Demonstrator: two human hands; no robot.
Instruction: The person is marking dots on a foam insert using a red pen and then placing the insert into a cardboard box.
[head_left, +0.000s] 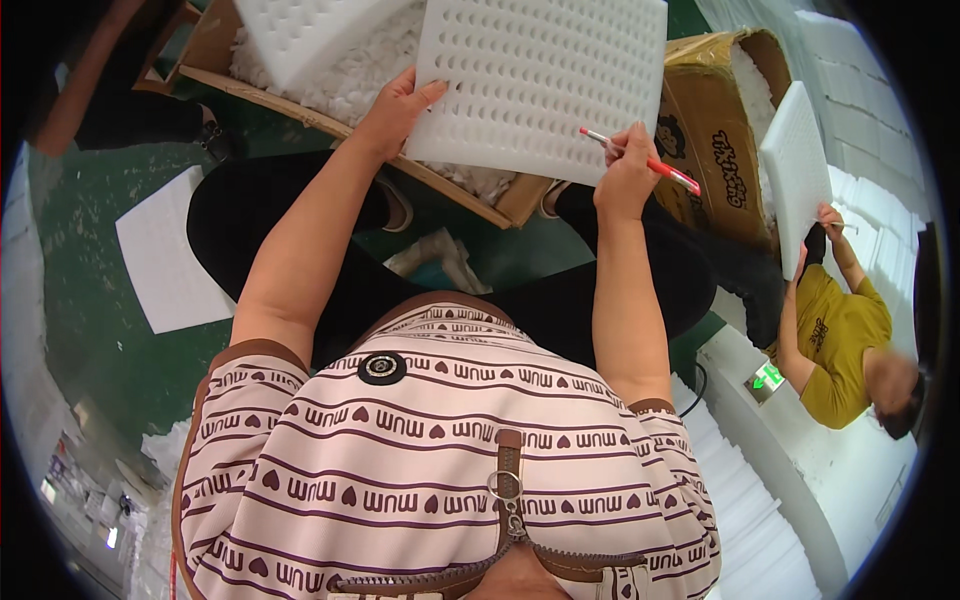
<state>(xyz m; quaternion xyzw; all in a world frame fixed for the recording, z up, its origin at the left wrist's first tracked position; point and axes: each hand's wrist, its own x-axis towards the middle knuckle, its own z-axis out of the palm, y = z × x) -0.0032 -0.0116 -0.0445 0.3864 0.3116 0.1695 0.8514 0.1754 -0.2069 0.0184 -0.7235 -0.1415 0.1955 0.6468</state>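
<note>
A white foam sheet (545,75) with rows of small rounded holes is tilted up over an open carton in front of me. My left hand (393,115) pinches its left edge, thumb lying on the front face. At the sheet's lower right corner, my right hand (628,172) is closed around a red pen (676,178). The pen's thin tip points up and left, close to the sheet's face. Whether the right fingers also touch the sheet, I cannot tell.
White foam scraps (375,65) fill the carton (440,185). Another foam sheet (300,30) rests above them. A second cardboard box (700,140) stands right. One white sheet (172,250) lies on the green floor. At right, a person (835,325) holds a foam sheet (795,165); another person's arm (85,70) shows upper left.
</note>
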